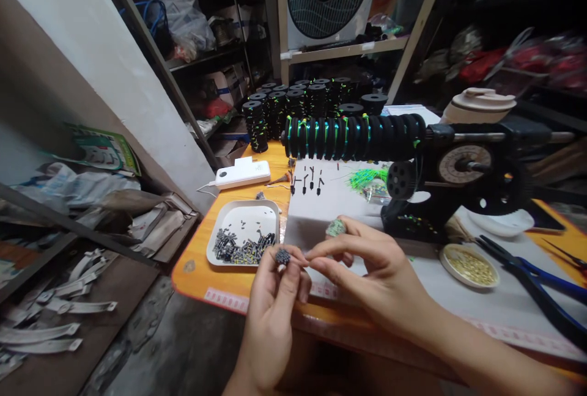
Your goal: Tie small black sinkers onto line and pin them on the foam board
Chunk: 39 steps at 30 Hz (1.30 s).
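My left hand [275, 298] is closed round a small dark, beaded-looking cluster [282, 256], which shows between thumb and index finger. My right hand [367, 267] pinches at the left fingertips; whatever lies between its thumb and index finger is too small to make out. A greenish, rough clump [335, 228] rests against the right hand's curled fingers. Just beyond the left hand, a white tray [212, 243] holds many small black and yellowish pieces. Several tiny black parts [304, 182] stand on the white sheet behind the hands.
A black machine [408, 200] with a ribbed roller [353, 136] spans the back right. Black spools [296, 102] stand behind it. A white device [243, 173] lies at the back left. To the right are a dish of golden beads [470, 266] and blue-handled pliers [527, 280].
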Tool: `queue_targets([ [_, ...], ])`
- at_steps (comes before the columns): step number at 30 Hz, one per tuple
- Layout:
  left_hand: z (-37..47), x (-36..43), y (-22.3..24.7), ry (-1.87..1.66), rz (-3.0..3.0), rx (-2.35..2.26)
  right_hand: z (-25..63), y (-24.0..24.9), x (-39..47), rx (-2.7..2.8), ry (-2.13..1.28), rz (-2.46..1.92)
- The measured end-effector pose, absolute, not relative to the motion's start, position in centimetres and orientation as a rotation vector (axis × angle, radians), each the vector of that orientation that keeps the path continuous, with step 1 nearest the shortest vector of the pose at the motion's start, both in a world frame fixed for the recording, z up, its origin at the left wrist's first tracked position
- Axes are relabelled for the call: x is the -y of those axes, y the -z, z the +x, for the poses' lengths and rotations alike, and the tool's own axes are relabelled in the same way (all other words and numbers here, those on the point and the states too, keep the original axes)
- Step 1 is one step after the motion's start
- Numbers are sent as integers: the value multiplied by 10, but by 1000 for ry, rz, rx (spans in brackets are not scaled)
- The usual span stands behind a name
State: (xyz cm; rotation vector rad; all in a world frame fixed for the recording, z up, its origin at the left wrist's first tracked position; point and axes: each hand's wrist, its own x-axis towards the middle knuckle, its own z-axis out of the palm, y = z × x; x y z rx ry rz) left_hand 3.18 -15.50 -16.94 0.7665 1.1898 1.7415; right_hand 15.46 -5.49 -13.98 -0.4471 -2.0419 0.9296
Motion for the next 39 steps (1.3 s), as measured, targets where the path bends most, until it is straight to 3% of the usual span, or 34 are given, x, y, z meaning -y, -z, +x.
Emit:
queue_targets([
  [5,43,154,167,-1730,733,-1223,154,143,57,2018,-1035,-443],
  [14,41,162,175,-1581,976,-1559,152,139,63,2107,-818,-339],
  [23,42,166,170,-1814,680,-1209,156,138,59,2122,-863,-353],
  [33,27,168,183,-2068,1383,-1374,153,136,63,2225,-867,-301],
  [39,28,171,185,-1983,1333,-1376,154,138,63,2256,-769,-299],
])
